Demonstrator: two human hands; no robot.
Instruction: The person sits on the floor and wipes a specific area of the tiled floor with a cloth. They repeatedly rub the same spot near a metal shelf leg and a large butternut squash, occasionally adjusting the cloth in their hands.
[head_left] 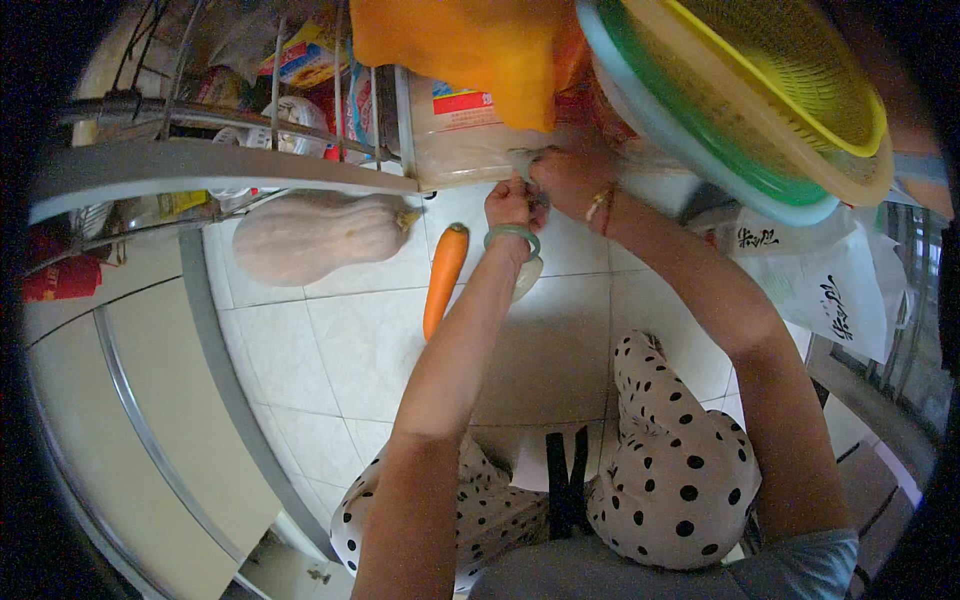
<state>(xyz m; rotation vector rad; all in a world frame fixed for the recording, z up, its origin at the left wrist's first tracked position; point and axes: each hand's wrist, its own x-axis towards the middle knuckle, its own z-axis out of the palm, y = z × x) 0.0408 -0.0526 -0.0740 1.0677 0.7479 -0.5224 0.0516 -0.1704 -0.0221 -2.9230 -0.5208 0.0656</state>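
Observation:
My left hand, with a pale green bangle at its wrist, is closed at the near edge of a clear plastic bag with a red and yellow label. What its fingers hold is too small to make out. Right beside it, my right hand is smeared by motion, so its fingers do not show clearly. An orange carrot lies on the white tiled floor left of my left forearm. Farther left rests a pale butternut squash. Part of a pale, rounded thing shows below the bangle, mostly hidden by my wrist.
A metal rack holding packages stands at the left, above a cream drawer front. Stacked basins and a yellow colander lean at upper right. White plastic bags lie under them. An orange cloth hangs at the top.

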